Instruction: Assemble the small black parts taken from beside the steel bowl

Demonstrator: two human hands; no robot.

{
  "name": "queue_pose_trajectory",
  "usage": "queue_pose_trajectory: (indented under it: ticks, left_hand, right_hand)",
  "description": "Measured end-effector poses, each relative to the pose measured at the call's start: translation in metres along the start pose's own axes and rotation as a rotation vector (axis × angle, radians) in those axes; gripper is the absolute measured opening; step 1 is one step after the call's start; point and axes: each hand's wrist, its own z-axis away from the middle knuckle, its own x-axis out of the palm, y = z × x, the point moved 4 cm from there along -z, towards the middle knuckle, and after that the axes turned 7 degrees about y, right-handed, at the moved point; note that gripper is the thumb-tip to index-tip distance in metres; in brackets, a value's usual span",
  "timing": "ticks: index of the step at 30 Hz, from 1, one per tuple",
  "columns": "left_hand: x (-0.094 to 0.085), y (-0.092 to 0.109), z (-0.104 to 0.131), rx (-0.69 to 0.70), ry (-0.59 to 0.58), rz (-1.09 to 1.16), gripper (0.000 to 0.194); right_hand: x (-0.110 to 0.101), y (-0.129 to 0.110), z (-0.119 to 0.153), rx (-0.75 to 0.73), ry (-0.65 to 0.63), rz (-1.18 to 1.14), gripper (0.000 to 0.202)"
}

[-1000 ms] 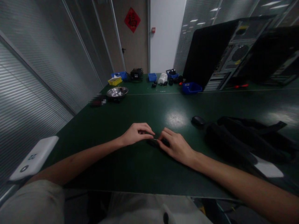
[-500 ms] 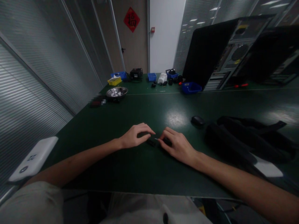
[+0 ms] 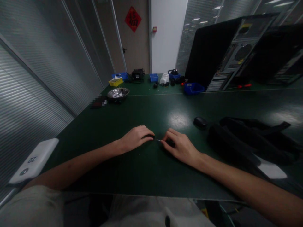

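Note:
Over the middle of the green table, my left hand [image 3: 136, 138] pinches a small black piece [image 3: 152, 136] between thumb and fingers. Most of that piece is hidden by the fingers, so its kind does not show. My right hand [image 3: 180, 145] is closed on a thin metal rod [image 3: 158, 140], which sticks out leftward between the fingertips. Something dark shows under the right palm, perhaps part of the same thing. The rod's tip is at or very near the black piece; I cannot tell whether they touch.
A black computer mouse [image 3: 200, 122] and a black bag [image 3: 246, 142] lie to the right. A metal bowl [image 3: 118, 93] stands at the back left. Farther back are a blue bin [image 3: 194, 88] and a computer tower [image 3: 220, 53]. A white device [image 3: 35, 160] is at the left edge.
My left hand has closed on the small black piece, which lay on the table below its fingers, and raised it slightly. The right hand with the rod has hardly moved.

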Motion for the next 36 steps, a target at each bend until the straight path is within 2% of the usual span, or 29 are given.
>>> queue_pose_trajectory:
  ticks: [2, 4, 7, 10, 14, 18, 22, 28, 33, 36]
  left_hand:
    - [-0.006, -0.010, 0.001, -0.015, 0.004, -0.029, 0.027]
    - [-0.015, -0.031, 0.002, -0.072, 0.030, -0.052, 0.029]
    - [-0.036, -0.076, 0.005, -0.202, 0.071, -0.138, 0.033]
    - [-0.064, -0.125, 0.013, -0.345, 0.137, -0.283, 0.034]
    - [-0.107, -0.182, 0.038, -0.589, 0.302, -0.358, 0.036]
    - [-0.142, -0.221, 0.074, -0.745, 0.467, -0.435, 0.036]
    - [-0.160, -0.239, 0.095, -0.759, 0.484, -0.492, 0.034]
    - [-0.163, -0.239, 0.093, -0.714, 0.357, -0.486, 0.037]
    - [-0.170, -0.239, 0.104, -0.797, 0.484, -0.522, 0.038]
    - [-0.174, -0.242, 0.114, -0.794, 0.540, -0.579, 0.035]
  right_hand:
    - [0.000, 0.000, 0.000, 0.005, 0.000, -0.003, 0.008]
    - [0.000, 0.001, 0.000, 0.002, 0.000, -0.005, 0.008]
    - [-0.001, 0.000, 0.000, -0.003, -0.005, -0.007, 0.009]
    - [-0.002, -0.001, 0.000, -0.008, -0.007, -0.016, 0.010]
    - [-0.003, -0.001, 0.000, -0.009, -0.005, -0.017, 0.009]
    - [-0.003, -0.001, 0.001, -0.006, -0.004, -0.009, 0.009]
    - [-0.003, -0.002, 0.000, -0.001, -0.009, -0.010, 0.009]
    - [-0.003, 0.000, 0.000, -0.011, 0.010, -0.012, 0.011]
    - [-0.003, 0.001, 0.000, -0.006, 0.009, -0.019, 0.011]
    - [-0.003, 0.001, 0.000, 0.001, 0.007, -0.021, 0.011]
